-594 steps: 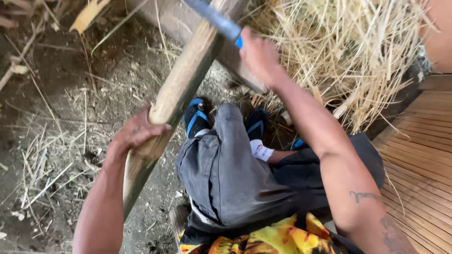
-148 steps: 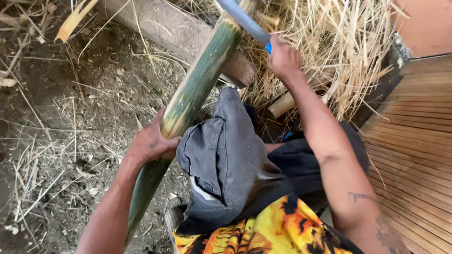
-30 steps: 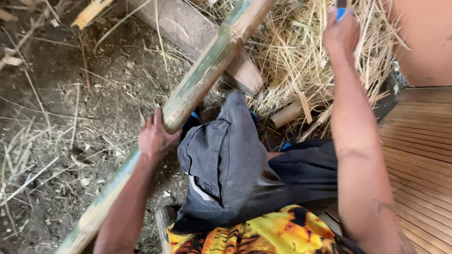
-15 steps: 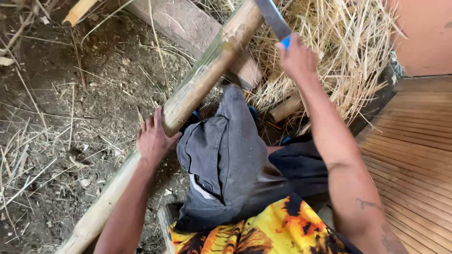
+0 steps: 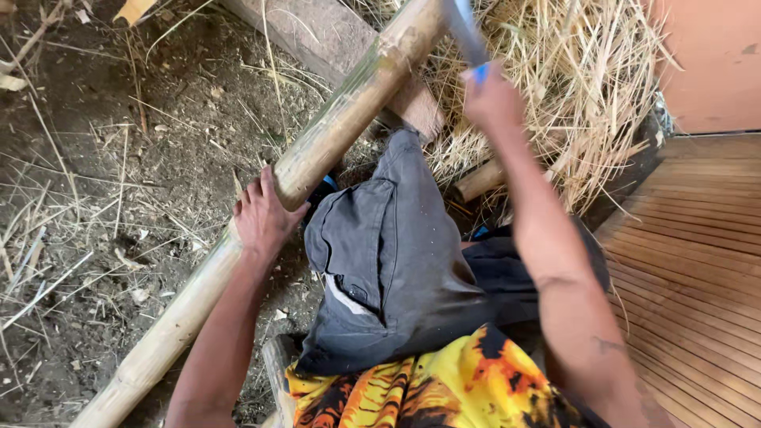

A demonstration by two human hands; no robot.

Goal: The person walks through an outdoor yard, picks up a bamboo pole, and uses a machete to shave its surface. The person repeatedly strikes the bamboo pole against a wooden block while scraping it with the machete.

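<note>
Gripped by the left hand, a smooth, round bamboo pole slants across bare dirt ground; the right hand clenches a blue-handled blade above dry straw, beside slatted wooden flooring.

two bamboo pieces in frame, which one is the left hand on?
The long bamboo pole running diagonally across the dirt; the left hand grips it. The short bamboo piece lies untouched by the straw.
</note>
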